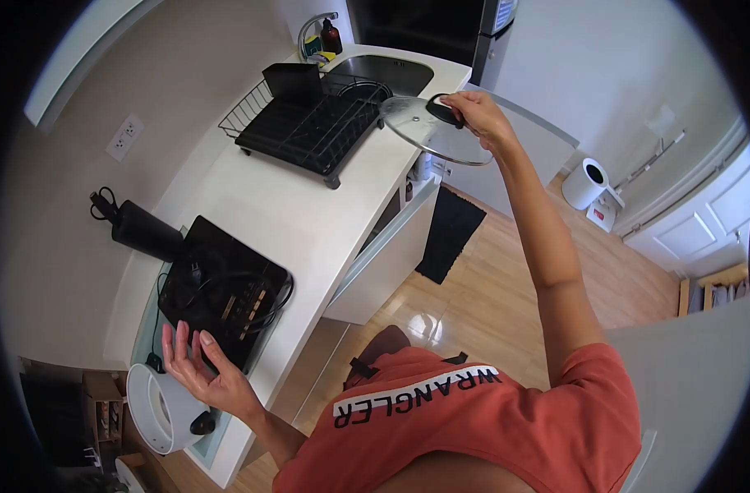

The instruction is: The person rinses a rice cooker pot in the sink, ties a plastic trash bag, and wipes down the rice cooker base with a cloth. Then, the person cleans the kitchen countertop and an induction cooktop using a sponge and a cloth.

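Observation:
My right hand (479,117) grips the black knob of a round glass pot lid (408,123). The lid has a metal rim and is held in the air near the counter's front edge, beside the dish rack. My left hand (202,371) is raised with its fingers apart, holding nothing. It is nearest to a black portable cooktop (219,287) with a dark cable lying coiled on top. Partly behind that hand stands a white round vessel (149,419) with a black knob-like part on its side.
A black dish rack (301,135) stands on the white counter (260,197) before the sink (395,76). A black cylinder (145,230) holding utensils is by the wall. Below the counter, a cabinet door or drawer front (387,259) sticks out. A black mat (449,234) lies on the floor.

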